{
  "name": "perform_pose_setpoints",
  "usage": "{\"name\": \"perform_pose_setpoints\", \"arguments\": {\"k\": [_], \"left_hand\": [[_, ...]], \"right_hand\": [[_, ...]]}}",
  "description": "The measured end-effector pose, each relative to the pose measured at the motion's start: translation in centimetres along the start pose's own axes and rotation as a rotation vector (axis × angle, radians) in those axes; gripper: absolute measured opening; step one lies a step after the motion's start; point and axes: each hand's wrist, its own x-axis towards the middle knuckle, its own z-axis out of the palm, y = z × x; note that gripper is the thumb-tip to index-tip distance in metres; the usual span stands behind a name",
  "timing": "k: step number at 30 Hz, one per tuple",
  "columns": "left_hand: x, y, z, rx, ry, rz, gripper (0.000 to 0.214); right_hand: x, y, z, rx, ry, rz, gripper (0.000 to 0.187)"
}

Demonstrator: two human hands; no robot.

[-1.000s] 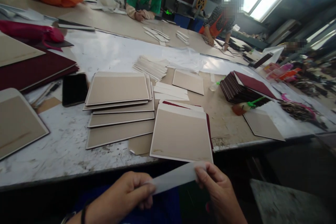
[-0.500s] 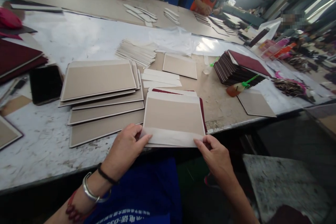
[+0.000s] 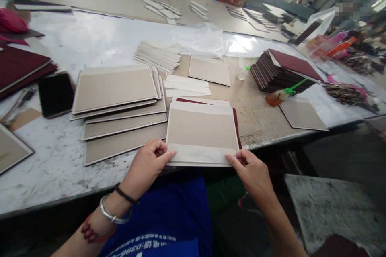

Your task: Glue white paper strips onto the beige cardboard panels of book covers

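Note:
A beige panel [image 3: 202, 128] lies at the table's near edge, on top of another piece whose dark red edge [image 3: 237, 128] shows at the right and back. Along its near side runs a thin whitish strip [image 3: 200, 153]. My left hand [image 3: 150, 158] pinches the strip's left end, thumb on top. At the opposite end, the thumb and bent fingers of my right hand [image 3: 252, 170] grip the strip's right end. The fingertips under the strip are partly hidden, so I cannot tell whether they also hold the panel.
Fanned beige panels [image 3: 116, 90] lie left of my work, beside a phone [image 3: 56, 95]. Behind are white strips [image 3: 187, 86] and a pile of paper strips [image 3: 157, 57]. At right stand a glue bottle [image 3: 276, 97] and dark red stack [image 3: 279, 72]. Co-workers' hands show across the table.
The strip now lies straighter along the panel's near side, with a thin panel edge visible below it. Both hands keep their grip. The view has shifted slightly.

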Motion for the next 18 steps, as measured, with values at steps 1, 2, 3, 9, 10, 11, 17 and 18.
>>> {"name": "perform_pose_setpoints", "arguments": {"k": [1,2,3,9,10,11,17,18], "left_hand": [[0.03,0.06,0.07,-0.030,-0.006,-0.024,0.029],[0.05,0.13,0.14,-0.056,-0.011,-0.045,0.030],[0.06,0.20,0.18,-0.078,-0.013,-0.061,0.030],[-0.03,0.43,0.10,-0.102,0.005,-0.041,0.028],[-0.05,0.46,0.05,-0.101,0.005,-0.034,0.028],[-0.08,0.50,-0.01,-0.103,-0.002,-0.031,0.028],[-0.01,0.53,-0.14,-0.151,-0.050,-0.051,0.027],[0.02,0.49,-0.12,-0.153,-0.048,-0.056,0.027]], "right_hand": [[0.07,0.02,-0.02,-0.001,-0.002,-0.003,0.033],[0.13,0.05,-0.03,-0.003,-0.005,-0.008,0.033],[0.18,0.07,-0.04,-0.005,-0.007,-0.014,0.033],[0.35,0.11,-0.04,-0.012,-0.009,-0.047,0.034],[0.37,0.12,-0.05,-0.015,-0.010,-0.050,0.034],[0.38,0.13,-0.06,-0.017,-0.010,-0.049,0.034],[0.50,0.21,-0.07,-0.033,-0.016,-0.057,0.035],[0.51,0.21,-0.07,-0.035,-0.015,-0.064,0.035]]}}
